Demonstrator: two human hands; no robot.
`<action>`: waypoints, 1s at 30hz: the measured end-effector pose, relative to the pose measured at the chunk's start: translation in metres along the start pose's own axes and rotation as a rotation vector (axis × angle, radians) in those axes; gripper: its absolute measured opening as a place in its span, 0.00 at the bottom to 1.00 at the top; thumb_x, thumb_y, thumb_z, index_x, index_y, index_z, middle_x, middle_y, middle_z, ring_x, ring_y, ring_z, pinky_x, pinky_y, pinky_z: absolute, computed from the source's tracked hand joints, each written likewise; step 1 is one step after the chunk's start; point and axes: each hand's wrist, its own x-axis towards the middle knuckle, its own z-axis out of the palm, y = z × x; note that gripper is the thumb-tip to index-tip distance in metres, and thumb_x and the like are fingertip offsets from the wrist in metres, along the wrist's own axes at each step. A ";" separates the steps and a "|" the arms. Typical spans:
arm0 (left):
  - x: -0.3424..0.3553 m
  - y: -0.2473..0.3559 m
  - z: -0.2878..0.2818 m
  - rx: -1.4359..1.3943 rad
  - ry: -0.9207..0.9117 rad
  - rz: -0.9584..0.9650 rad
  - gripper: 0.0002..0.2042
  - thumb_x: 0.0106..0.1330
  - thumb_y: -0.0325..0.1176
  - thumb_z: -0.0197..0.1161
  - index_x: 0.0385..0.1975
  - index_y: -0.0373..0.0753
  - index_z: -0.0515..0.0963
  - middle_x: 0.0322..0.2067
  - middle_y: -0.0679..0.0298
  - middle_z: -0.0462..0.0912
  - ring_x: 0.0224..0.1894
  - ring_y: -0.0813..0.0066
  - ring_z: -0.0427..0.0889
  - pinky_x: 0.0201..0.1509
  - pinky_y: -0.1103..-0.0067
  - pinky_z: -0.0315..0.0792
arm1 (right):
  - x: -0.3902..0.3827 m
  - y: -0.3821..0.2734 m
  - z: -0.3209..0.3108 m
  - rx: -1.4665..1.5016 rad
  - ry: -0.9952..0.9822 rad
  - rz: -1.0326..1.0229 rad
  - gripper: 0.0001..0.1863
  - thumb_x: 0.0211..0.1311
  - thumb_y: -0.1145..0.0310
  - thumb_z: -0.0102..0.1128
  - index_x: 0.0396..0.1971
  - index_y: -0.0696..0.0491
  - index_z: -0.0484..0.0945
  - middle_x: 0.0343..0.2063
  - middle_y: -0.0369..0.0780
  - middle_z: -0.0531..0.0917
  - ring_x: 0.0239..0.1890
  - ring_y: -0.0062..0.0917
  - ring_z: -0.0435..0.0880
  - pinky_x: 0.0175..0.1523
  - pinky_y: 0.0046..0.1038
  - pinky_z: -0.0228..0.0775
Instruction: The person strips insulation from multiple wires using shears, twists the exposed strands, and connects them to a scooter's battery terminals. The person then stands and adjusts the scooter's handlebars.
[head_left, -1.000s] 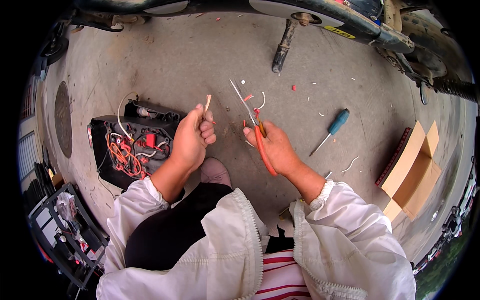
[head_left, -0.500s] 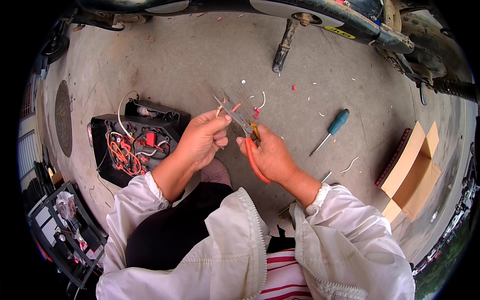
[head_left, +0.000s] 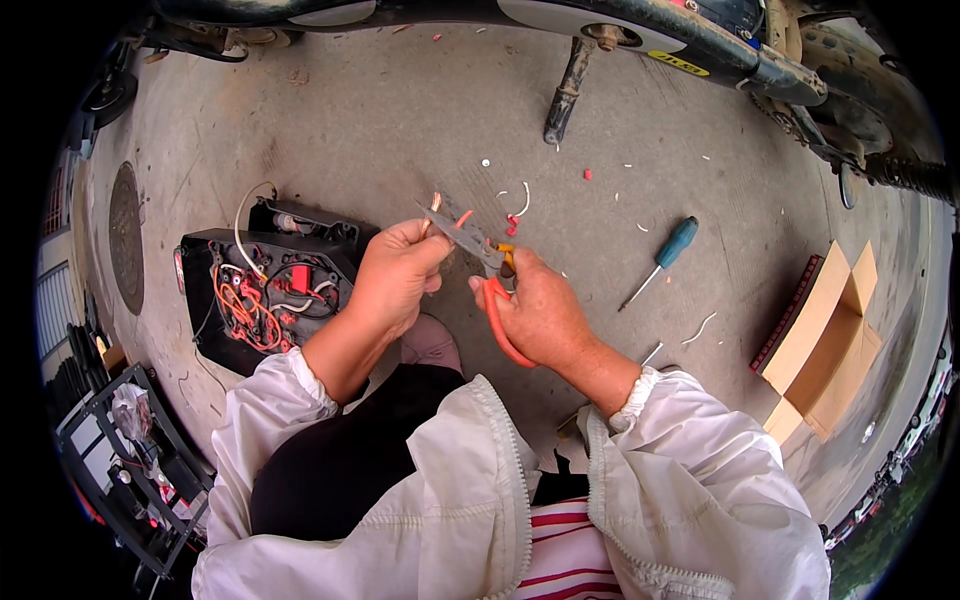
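Two hands are held close together above the concrete floor (head_left: pixel 350 120). The orange-handled pliers (head_left: pixel 478 248) are gripped in the closed right hand (head_left: pixel 540 315), their long axis slanted, jaws pointing up-left. A thin wire end (head_left: pixel 433 205) is pinched by the closed left hand (head_left: pixel 395 275) at the jaws. A blue-handled screwdriver (head_left: pixel 660 260) lies well apart.

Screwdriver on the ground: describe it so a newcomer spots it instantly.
Start at the open cardboard box on the concrete at right. Just left of it lies the screwdriver, beyond the right hand holding orange-handled pliers. Its teal handle and thin metal shaft set it apart from the wire scraps around it.
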 end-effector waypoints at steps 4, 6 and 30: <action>-0.002 0.001 0.003 0.039 0.059 0.004 0.03 0.63 0.26 0.59 0.28 0.39 0.74 0.19 0.78 0.65 0.18 0.91 0.56 0.21 0.86 0.52 | -0.001 0.000 0.001 -0.032 -0.002 0.009 0.28 0.58 0.50 0.65 0.38 0.64 0.71 0.23 0.51 0.80 0.29 0.46 0.82 0.34 0.40 0.73; 0.001 -0.003 0.000 0.056 0.063 0.018 0.02 0.63 0.26 0.59 0.28 0.39 0.75 0.19 0.78 0.65 0.17 0.91 0.56 0.21 0.86 0.51 | -0.001 -0.003 0.001 -0.014 -0.042 0.084 0.27 0.57 0.50 0.66 0.36 0.63 0.72 0.28 0.53 0.81 0.32 0.46 0.83 0.37 0.39 0.73; 0.000 -0.004 -0.005 -0.128 0.039 -0.067 0.04 0.64 0.29 0.63 0.34 0.37 0.78 0.21 0.78 0.68 0.18 0.91 0.58 0.20 0.88 0.54 | 0.000 0.000 0.002 0.281 -0.228 0.235 0.28 0.62 0.43 0.59 0.27 0.59 0.70 0.20 0.38 0.73 0.25 0.22 0.71 0.32 0.30 0.67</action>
